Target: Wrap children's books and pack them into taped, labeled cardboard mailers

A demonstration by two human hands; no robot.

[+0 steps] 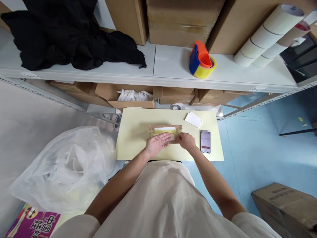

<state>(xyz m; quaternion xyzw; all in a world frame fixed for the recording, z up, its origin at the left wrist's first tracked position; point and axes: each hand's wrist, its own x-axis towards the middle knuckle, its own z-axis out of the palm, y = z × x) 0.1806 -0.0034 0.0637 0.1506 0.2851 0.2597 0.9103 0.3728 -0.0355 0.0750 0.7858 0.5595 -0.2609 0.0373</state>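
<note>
A small taped cardboard box (pixel 152 127) lies on the pale yellow table (pixel 133 148) in front of me. On its top is a white and yellow label (pixel 164 129). My left hand (pixel 158 144) is over the near side of the box, palm turned up and fingers stretched out, covering part of the label. At the right end of the box my right hand (pixel 186 141) has its fingers curled closed; what is in them, if anything, is hidden. Behind that hand lies a stack of white cards or labels (pixel 193 119). A phone (pixel 205 141) with its screen lit rests to the right.
A shelf (pixel 170 64) above the table's far edge carries black cloth (pixel 74 43), a tape dispenser (pixel 201 61) and label rolls (pixel 262 39). Under it stand open cartons (pixel 133 104). A filled plastic bag (pixel 66 168) is at left, a carton (pixel 284 205) on the floor at right.
</note>
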